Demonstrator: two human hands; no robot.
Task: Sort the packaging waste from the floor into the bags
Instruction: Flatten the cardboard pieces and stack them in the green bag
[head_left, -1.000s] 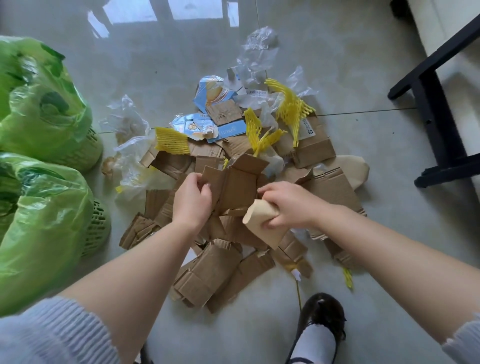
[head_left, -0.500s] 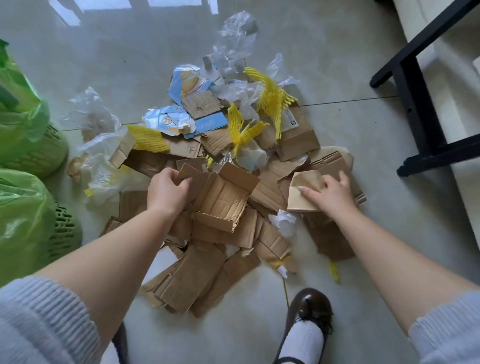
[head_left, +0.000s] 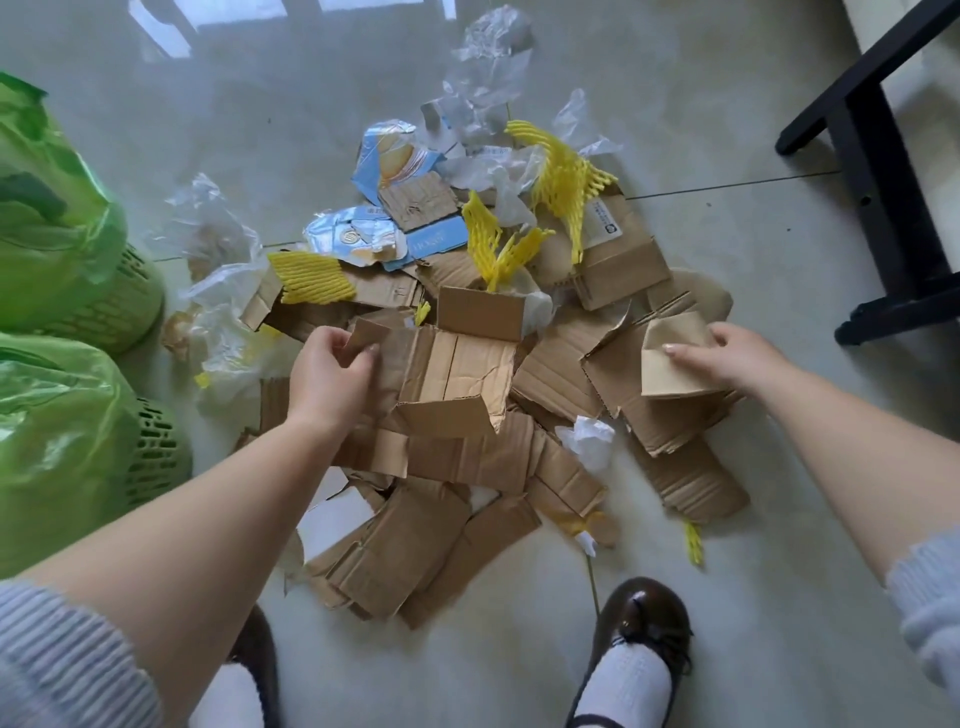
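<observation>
Left hand (head_left: 327, 371): fingers curled round a flap of the torn cardboard box (head_left: 452, 384) in the middle of the heap, gripping it.
Right hand (head_left: 727, 358): pinches the edge of a tan cardboard piece (head_left: 670, 358) on the right side of the heap, fingers bent over it.
Waste pile (head_left: 467, 467): flattened brown cardboard spread on the floor (head_left: 779, 519), with yellow foam netting (head_left: 563, 176), clear plastic wrap (head_left: 488, 67) and blue printed packets (head_left: 389, 156) at its far side.
White crumple (head_left: 589, 441): lies among the cardboard between the two hands, nearer the right.
Bags: two green bags (head_left: 57, 228) in green baskets (head_left: 156, 441), left of the pile.
Furniture: a black frame leg (head_left: 878, 171) at far right.
Feet: dark shoes (head_left: 644, 629) with white socks just beside the near edge of the heap.
</observation>
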